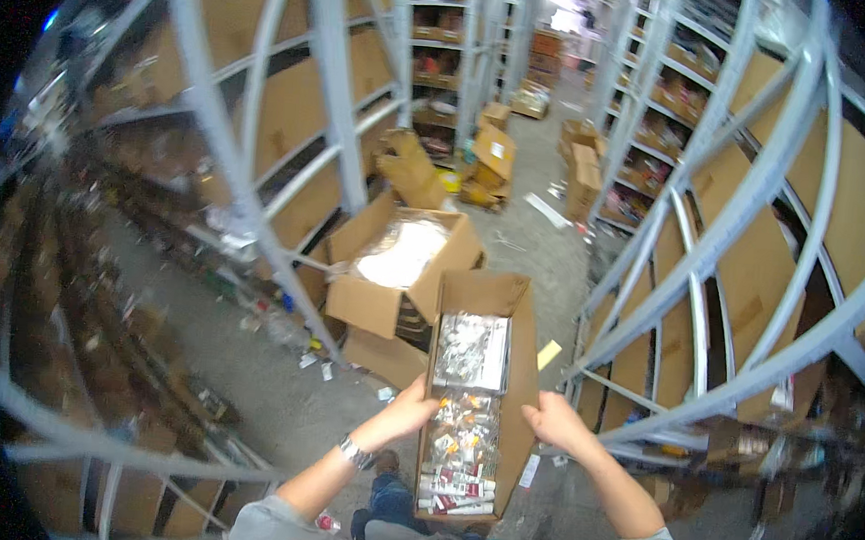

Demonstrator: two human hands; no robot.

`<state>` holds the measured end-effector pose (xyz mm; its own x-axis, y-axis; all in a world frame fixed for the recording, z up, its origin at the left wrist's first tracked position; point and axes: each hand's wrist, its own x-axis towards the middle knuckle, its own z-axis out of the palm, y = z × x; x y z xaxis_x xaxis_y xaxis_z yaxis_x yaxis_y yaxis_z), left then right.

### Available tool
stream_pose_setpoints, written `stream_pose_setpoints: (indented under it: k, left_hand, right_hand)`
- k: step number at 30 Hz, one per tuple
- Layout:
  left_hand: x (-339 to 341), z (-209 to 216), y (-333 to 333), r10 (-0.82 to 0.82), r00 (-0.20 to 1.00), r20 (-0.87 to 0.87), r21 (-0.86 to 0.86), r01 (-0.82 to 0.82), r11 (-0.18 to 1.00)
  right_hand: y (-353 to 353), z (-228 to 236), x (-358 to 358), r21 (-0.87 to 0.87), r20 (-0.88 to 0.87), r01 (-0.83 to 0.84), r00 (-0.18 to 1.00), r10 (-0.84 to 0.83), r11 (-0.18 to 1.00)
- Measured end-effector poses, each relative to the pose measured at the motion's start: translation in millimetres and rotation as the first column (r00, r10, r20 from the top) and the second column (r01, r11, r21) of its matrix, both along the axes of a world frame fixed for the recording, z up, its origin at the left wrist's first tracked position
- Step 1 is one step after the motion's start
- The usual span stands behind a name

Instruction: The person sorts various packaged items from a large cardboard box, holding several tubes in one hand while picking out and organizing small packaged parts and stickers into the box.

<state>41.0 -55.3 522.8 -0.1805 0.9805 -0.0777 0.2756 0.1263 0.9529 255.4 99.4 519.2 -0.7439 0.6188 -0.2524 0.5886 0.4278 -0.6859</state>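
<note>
A long open cardboard box is held up in front of my body between both hands. My left hand grips its left wall, the thumb over the rim. On the opposite side my right hand is closed on the right wall. At the box's far end lie clear plastic packs. Small clear bags with orange bits fill the middle. Nearest me are several white and dark red tubes. Fingers beneath the rim are hidden on both sides.
Just beyond stands an open carton with shiny plastic wrap inside. Metal shelf racks loaded with boxes line both sides of the aisle. More cartons sit farther along, and paper scraps litter the grey floor.
</note>
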Motion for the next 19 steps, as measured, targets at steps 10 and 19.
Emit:
stream_pose_setpoints:
  k: [10, 19]
  left_hand:
    - [89.3, 104.1, -100.5, 0.782, 0.555, 0.283, 0.166, -0.831, 0.531]
    - [133.4, 11.4, -165.5, 0.542, 0.289, 0.789, -0.010, -0.876, 0.481]
  right_hand:
    - [-11.8, 191.8, -11.3, -0.134, -0.039, -0.408, 0.913, 0.407, 0.903]
    - [-85.8, 183.4, -68.0, 0.009, -0.006, -0.742, 0.670, 0.742, 0.670]
